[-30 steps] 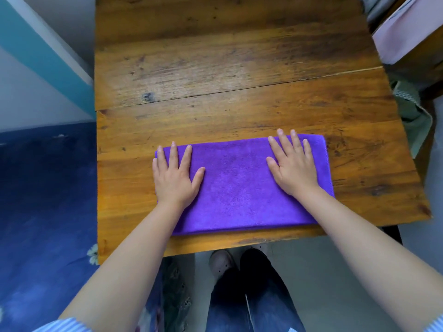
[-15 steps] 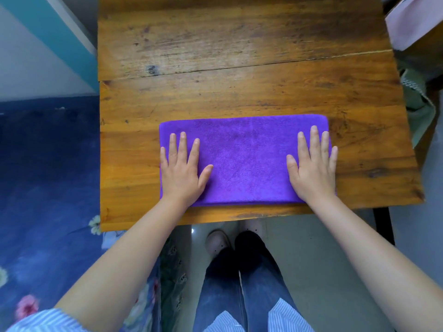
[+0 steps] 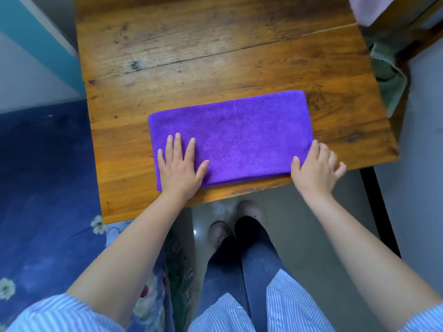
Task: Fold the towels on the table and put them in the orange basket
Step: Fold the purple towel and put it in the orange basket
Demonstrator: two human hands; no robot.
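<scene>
While the purple towel (image 3: 230, 137) lies folded in a long band near the front edge of the wooden surface (image 3: 215, 56), I see my left hand (image 3: 178, 167) pressing flat on its left end, fingers (image 3: 177, 146) spread wide. My right hand (image 3: 315, 170) rests at the towel's right end, fingers relaxed and blurred, gripping nothing.

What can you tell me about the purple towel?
The purple towel is soft and fuzzy-looking, folded into a long flat rectangle with layered edges showing along its near side. It lies on the wooden table, close to the near edge, tilted slightly. The left hand rests flat on its left end, fingers spread. The right hand touches its near right corner; its fingers are blurred, so the contact there is unclear.
</scene>
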